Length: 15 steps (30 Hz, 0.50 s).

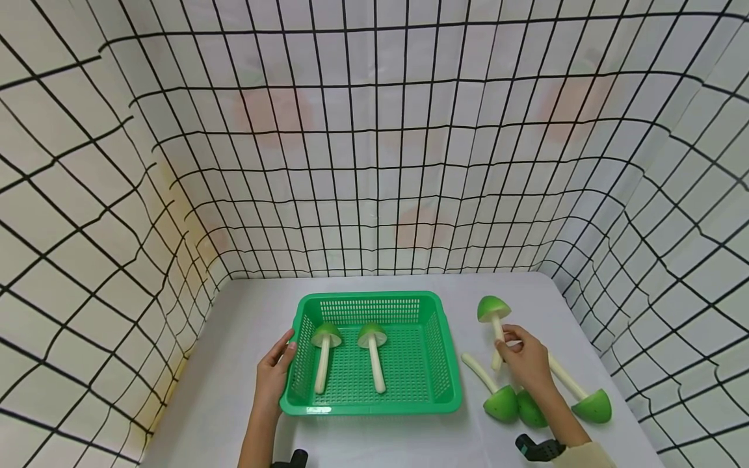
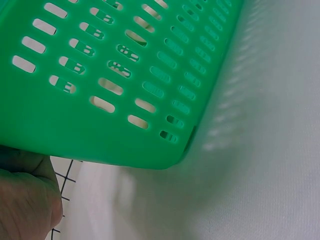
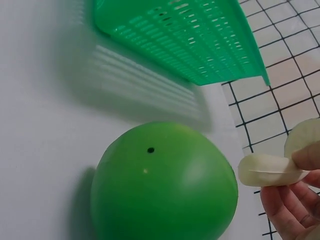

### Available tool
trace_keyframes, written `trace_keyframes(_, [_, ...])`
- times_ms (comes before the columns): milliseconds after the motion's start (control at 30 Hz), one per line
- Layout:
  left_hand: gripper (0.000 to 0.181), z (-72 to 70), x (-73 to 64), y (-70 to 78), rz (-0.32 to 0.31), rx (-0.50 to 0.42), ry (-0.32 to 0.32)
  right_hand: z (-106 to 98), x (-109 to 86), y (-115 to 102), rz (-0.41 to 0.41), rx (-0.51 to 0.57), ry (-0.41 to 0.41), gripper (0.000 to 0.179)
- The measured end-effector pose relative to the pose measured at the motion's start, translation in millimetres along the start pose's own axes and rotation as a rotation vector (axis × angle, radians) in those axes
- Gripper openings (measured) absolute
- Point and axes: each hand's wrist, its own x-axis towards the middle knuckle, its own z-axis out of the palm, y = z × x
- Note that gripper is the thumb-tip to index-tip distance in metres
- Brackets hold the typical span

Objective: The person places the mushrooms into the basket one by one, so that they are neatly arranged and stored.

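Observation:
My left hand (image 1: 273, 375) holds the left rim of a green plastic basket (image 1: 374, 410); in the left wrist view that hand (image 2: 27, 200) shows at the lower left, its fingertips hidden. Inside the basket lie two toy mushrooms with green caps and pale stems, a left mushroom (image 1: 322, 367) and a right mushroom (image 1: 375, 364). To the right of the basket, my right hand (image 1: 526, 357) pinches another toy mushroom (image 1: 493, 309) by its stem, cap pointing away. In the right wrist view, the stem end (image 3: 267, 170) sticks out from between thumb and fingers.
Three more toy mushrooms lie on the white table (image 1: 491, 448) around my right forearm: a left one (image 1: 500, 404), a middle one (image 1: 531, 411) partly hidden, and a right one (image 1: 593, 407). Black grid netting (image 1: 374, 162) over white walls stands behind and at both sides.

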Motion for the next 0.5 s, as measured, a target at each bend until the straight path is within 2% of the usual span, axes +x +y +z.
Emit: trace_keyframes(500, [0.053, -0.2, 0.2, -1.4, 0.003, 0.008, -0.001, 2.7, -1.4, -16.7, -0.038, 0.051, 0.039, 0.037])
